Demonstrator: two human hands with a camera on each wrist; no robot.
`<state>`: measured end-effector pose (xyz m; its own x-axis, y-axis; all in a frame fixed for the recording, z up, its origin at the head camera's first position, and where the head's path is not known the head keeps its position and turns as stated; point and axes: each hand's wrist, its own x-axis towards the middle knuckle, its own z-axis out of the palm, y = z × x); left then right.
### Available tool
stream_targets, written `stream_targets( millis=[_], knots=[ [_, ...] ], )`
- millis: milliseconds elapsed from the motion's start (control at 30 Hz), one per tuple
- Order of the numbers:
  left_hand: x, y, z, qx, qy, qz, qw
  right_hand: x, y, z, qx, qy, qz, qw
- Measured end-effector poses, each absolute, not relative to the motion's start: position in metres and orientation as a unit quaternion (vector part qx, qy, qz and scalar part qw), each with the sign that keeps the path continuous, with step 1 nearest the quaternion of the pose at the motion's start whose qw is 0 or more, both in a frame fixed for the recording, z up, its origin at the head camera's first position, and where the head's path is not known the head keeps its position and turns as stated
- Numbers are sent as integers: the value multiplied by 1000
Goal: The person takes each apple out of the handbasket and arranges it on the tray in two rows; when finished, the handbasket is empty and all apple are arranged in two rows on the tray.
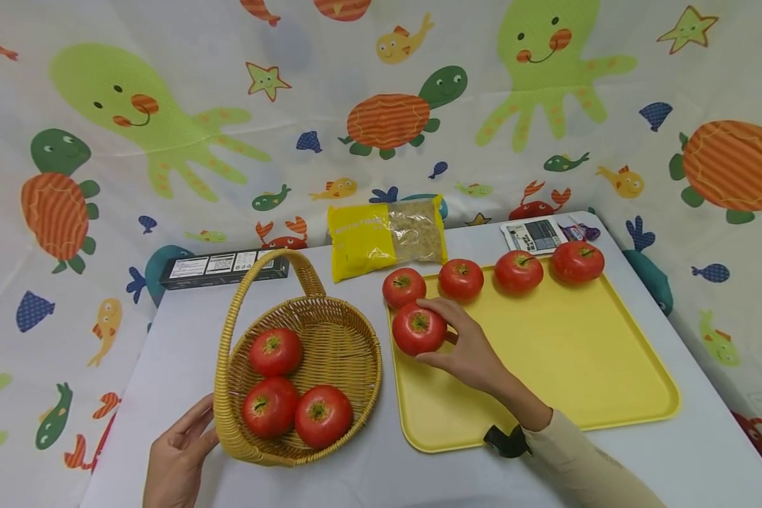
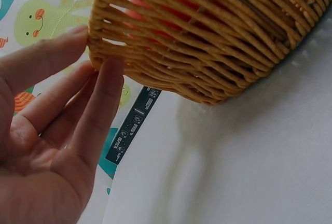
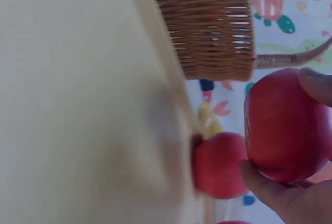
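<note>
My right hand [image 1: 466, 349] grips a red apple [image 1: 419, 330] between thumb and fingers, above the left part of the yellow tray [image 1: 565, 346]. In the right wrist view this apple [image 3: 288, 125] appears raised, apart from the tray. Several more apples [image 1: 461, 280] line the tray's far edge. Left of the tray stands a wicker basket [image 1: 349, 339] with an arched handle, holding three apples [image 1: 324, 416]. My left hand [image 1: 180, 451] is at the basket's left side, its fairly straight fingers [image 2: 98, 102] touching the woven wall [image 2: 207, 53] from outside.
Behind the tray lies a yellow packet [image 1: 387, 236] with a clear window. A long black box [image 1: 222, 269] sits behind the basket, and a white packet [image 1: 533, 234] is at the back right. A printed cloth [image 1: 330, 77] hangs behind the white table [image 1: 178, 339].
</note>
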<state>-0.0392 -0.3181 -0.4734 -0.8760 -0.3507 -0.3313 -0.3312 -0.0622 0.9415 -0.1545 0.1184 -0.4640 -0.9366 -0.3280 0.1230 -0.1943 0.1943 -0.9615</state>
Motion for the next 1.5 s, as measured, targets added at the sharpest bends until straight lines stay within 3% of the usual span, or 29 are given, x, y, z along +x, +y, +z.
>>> stream_targets(
  millis=[467, 1200, 1500],
  knots=[
    [-39, -319, -475, 233, -679, -696, 15, -143, 111, -498, -167, 816, -552, 49],
    [-39, -320, -476, 245, -673, -697, 15, -141, 104, -507, -199, 831, -519, 36],
    [-40, -318, -475, 250, -680, -689, 20, -150, 118, -477, -228, 849, -466, 97]
  ],
)
